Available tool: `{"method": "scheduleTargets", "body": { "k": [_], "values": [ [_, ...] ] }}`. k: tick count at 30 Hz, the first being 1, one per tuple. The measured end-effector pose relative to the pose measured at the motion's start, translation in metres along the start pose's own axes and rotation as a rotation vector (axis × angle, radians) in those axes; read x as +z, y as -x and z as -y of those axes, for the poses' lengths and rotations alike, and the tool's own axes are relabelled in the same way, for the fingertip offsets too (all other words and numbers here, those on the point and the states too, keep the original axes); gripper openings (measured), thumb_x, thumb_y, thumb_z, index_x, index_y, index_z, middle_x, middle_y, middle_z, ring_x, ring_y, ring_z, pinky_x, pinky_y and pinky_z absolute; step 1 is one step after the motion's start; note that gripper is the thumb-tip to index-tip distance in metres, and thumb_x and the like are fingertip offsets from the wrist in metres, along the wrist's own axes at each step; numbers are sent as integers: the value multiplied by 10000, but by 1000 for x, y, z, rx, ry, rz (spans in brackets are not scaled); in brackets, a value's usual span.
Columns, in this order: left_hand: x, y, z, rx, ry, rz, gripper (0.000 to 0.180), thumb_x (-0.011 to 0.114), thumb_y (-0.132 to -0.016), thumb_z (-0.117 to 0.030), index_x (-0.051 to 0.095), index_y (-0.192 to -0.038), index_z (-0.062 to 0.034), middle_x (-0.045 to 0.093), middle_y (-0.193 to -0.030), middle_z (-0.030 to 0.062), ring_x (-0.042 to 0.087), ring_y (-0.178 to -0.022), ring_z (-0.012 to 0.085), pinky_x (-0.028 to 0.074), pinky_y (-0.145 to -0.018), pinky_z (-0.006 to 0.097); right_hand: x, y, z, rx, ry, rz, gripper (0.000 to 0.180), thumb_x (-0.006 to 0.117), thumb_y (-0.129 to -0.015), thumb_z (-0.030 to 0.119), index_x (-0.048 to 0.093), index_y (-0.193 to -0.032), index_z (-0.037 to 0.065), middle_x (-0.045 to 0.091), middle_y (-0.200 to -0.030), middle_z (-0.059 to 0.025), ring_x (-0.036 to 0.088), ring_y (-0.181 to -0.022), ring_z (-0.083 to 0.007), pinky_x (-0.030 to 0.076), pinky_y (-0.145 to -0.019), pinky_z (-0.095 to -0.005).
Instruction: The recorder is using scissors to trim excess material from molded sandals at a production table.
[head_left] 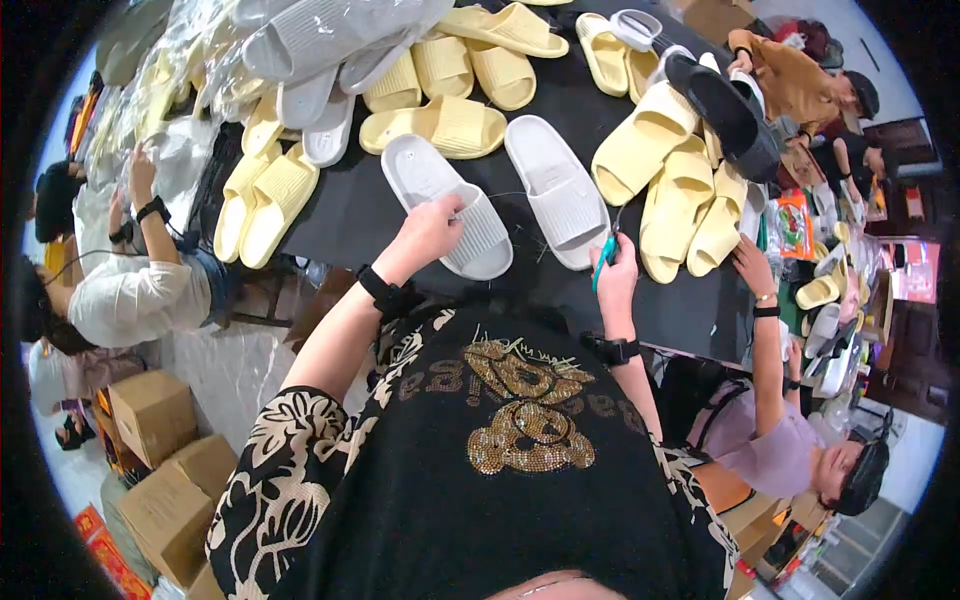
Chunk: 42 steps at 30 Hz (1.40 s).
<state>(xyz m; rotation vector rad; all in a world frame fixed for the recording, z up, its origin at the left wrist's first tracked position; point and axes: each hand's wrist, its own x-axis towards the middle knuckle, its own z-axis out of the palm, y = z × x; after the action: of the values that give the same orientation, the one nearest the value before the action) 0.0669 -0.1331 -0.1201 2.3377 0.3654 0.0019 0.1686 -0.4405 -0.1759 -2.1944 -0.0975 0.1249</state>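
Note:
Two light grey slide slippers lie side by side on the black table in front of me, toes toward me. My left hand [430, 238] is closed at the strap edge of the left slipper [478, 228], its fingertips at the foot opening. A fine thread stretches from near those fingertips toward the right slipper [556, 190]. In my right hand [617, 275] is a pair of scissors [604, 260] with teal handles, held beside the right slipper's strap, blades pointing away from me. Whether the blades are apart cannot be made out.
Yellow slippers [435, 127] lie beyond, with more yellow ones [678, 212] to the right. Wrapped grey slippers [325, 40] are piled at the far left. A co-worker's hand [752, 268] touches the table's right side. Cardboard boxes [150, 415] stand on the floor at left.

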Motion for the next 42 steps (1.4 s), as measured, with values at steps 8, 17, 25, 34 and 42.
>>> {"method": "scheduleTargets", "body": {
  "k": [8,17,25,34,42],
  "values": [
    [0,9,9,-36,91,98,316,577,-771,-132,569,-1064,-13,636,-824,208,640,-797,310,491,-705,383,-17,11,59,-114,-108,140,483,679,-756,118,496,-1183,-15,634,-859,-117,604,-789,-188,474,-704,-330],
    [12,-15,0,8,124,55,266,591,-813,-178,594,-1039,-40,641,-774,184,634,-761,309,487,-690,393,8,14,92,248,-299,993,528,655,-796,184,453,-1238,-25,592,-925,-38,584,-781,-99,483,-613,-214],
    [15,-18,2,-54,153,15,156,582,-828,-147,654,-922,-45,659,-777,145,647,-727,241,496,-670,339,32,1,97,398,-384,974,573,663,-753,202,455,-1241,-13,599,-810,-39,580,-702,-108,468,-546,-217],
    [11,-15,-4,-48,204,-1,150,592,-814,-138,661,-910,-46,659,-767,137,642,-705,218,499,-670,324,37,-5,111,364,-381,925,440,646,-764,151,514,-1154,-4,599,-742,-43,547,-552,-78,426,-434,-203],
    [-1,-12,0,-359,655,-110,185,534,-862,-118,626,-964,7,645,-762,91,603,-613,130,500,-579,259,14,7,102,189,-317,569,408,636,-777,123,518,-1150,7,580,-721,-41,518,-504,-73,403,-427,-197]
  ]
}}
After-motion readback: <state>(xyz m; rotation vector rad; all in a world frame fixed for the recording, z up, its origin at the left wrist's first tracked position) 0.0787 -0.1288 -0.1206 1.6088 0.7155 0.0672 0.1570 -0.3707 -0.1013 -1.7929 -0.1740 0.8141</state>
